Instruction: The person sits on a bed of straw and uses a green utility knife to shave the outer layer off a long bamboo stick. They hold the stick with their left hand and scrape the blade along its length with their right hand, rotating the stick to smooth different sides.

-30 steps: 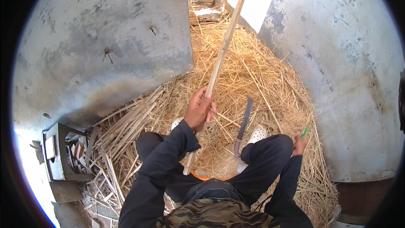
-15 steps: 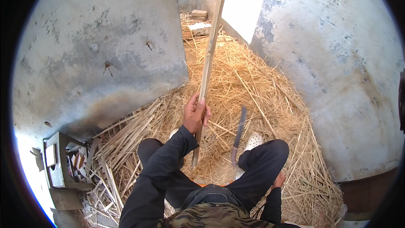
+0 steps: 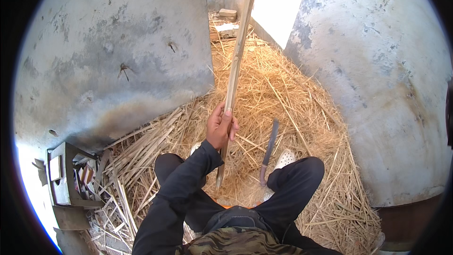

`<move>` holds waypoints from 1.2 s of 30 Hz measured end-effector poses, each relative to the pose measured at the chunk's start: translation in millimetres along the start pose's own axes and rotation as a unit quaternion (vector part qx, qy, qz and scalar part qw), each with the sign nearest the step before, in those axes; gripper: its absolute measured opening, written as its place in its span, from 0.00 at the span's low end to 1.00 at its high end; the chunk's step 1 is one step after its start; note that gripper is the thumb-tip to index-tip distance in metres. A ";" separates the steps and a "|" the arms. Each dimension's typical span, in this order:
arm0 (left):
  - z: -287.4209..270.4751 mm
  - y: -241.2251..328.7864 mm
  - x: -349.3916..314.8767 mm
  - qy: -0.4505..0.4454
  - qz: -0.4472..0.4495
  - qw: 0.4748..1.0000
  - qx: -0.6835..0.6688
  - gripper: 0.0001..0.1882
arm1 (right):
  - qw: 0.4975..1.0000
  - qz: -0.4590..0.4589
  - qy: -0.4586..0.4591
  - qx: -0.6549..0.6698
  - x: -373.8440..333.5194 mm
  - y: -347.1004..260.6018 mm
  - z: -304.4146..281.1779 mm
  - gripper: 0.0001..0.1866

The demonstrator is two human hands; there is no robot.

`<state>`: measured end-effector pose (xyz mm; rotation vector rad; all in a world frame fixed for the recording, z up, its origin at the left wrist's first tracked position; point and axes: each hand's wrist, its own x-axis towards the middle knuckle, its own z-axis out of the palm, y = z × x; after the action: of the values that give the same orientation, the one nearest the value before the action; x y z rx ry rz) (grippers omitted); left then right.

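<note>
My left hand (image 3: 220, 127) is closed around a long, pale split bamboo strip (image 3: 239, 42), the thumb pressed along it. Held tilted, the strip runs from between my knees up past the top edge of the picture. A machete (image 3: 270, 144) with a dark blade and brownish handle lies on the shavings just right of the strip, beside my right foot in a white clog (image 3: 285, 158). My right hand is out of sight, somewhere beyond my right leg.
Straw-like shavings (image 3: 302, 118) cover the floor around me. Split strips (image 3: 141, 146) pile up at left, next to a wooden box-like stool (image 3: 61, 179). Stained walls (image 3: 118, 33) stand on both sides. Bricks (image 3: 228, 14) lie at the back, near a bright opening.
My right hand, earlier seen beside my right knee, has gone out of view. My left hand keeps its hold on the bamboo strip; the view has shifted slightly.
</note>
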<state>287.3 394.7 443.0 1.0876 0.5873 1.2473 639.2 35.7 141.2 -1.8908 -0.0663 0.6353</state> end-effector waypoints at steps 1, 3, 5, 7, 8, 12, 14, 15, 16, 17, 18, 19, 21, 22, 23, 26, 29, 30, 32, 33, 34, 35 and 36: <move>-0.7 -0.3 0.2 0.009 -0.004 1.000 0.009 0.25 | 1.000 -0.001 -0.001 -0.002 -0.4 -3.6 0.1 0.14; -2.8 -1.8 1.2 0.014 -0.009 1.000 0.006 0.25 | 1.000 -0.004 -0.003 -0.009 0.2 -12.0 2.4 0.14; -6.0 -3.7 2.6 0.016 -0.012 1.000 0.012 0.26 | 1.000 -0.012 -0.012 -0.015 1.7 -22.0 5.7 0.14; -9.5 -5.5 4.3 0.019 -0.004 1.000 0.016 0.26 | 0.999 -0.026 -0.020 -0.020 5.6 -37.2 10.7 0.14; -10.8 -6.6 5.2 0.021 0.005 1.000 0.020 0.26 | 0.999 -0.037 -0.025 -0.021 8.8 -48.1 14.1 0.14; -11.0 -11.6 7.2 0.056 0.051 0.993 0.090 0.25 | 0.990 -0.138 -0.037 -0.013 34.9 -130.4 34.1 0.14; -7.8 -13.9 7.4 0.070 0.092 0.987 0.116 0.24 | 0.978 -0.202 -0.055 -0.001 50.3 -197.4 46.1 0.14; -6.2 -15.0 8.8 0.078 0.118 0.982 0.122 0.24 | 0.967 -0.246 -0.064 -0.026 56.5 -234.9 52.8 0.14; -5.5 -15.8 9.9 0.084 0.130 0.978 0.137 0.23 | 0.965 -0.247 -0.088 0.023 61.2 -271.7 60.0 0.14; -5.6 -16.3 11.9 0.092 0.147 0.974 0.147 0.22 | 0.958 -0.240 -0.145 0.055 64.0 -307.2 67.1 0.16; -5.9 -17.3 13.6 0.087 0.161 0.971 0.155 0.21 | 0.945 -0.266 -0.191 -0.006 65.2 -336.8 78.0 0.15; -8.8 -16.8 15.6 0.090 0.132 0.976 0.145 0.19 | 0.923 -0.299 -0.235 -0.064 66.1 -362.1 90.3 0.14; -14.7 -17.4 18.4 0.088 0.066 0.988 0.109 0.16 | 0.862 -0.324 -0.317 -0.225 65.0 -381.3 128.2 0.21; -16.8 -18.8 19.3 0.087 0.079 0.985 0.128 0.15 | 0.831 -0.308 -0.338 -0.317 65.5 -375.3 155.6 0.22; -17.7 -21.4 19.2 0.103 0.091 0.981 0.134 0.14 | 0.801 -0.288 -0.376 -0.366 66.4 -358.6 185.5 0.23; -17.7 -29.3 21.8 0.136 0.122 0.972 0.146 0.14 | 0.717 -0.180 -0.423 -0.524 67.4 -259.7 271.1 0.30; -16.9 -33.1 29.6 0.150 0.144 0.969 0.137 0.14 | 0.723 -0.159 -0.355 -0.571 50.5 -126.0 304.1 0.37; -17.4 -32.6 32.4 0.155 0.144 0.969 0.130 0.14 | 0.747 -0.080 -0.303 -0.586 42.6 -87.1 307.8 0.35; -18.6 -30.4 37.9 0.149 0.148 0.969 0.130 0.13 | 0.822 -0.065 -0.239 -0.513 20.4 -19.6 294.4 0.39; -19.3 -28.9 39.3 0.149 0.143 0.970 0.126 0.13 | 0.846 -0.036 -0.197 -0.495 11.3 4.4 286.8 0.46; -19.7 -27.2 40.7 0.149 0.153 0.969 0.121 0.13 | 0.851 -0.046 -0.205 -0.482 7.5 19.8 278.5 0.46; -20.1 -25.5 42.6 0.147 0.159 0.969 0.115 0.14 | 0.857 -0.055 -0.212 -0.467 3.7 30.6 272.6 0.45; -20.0 -24.0 43.6 0.144 0.162 0.970 0.109 0.14 | 0.859 -0.053 -0.206 -0.465 2.0 36.3 268.0 0.45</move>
<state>293.0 443.7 421.8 1.2285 0.8037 1.6718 509.7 248.8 36.4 -2.5939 -0.8931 1.0388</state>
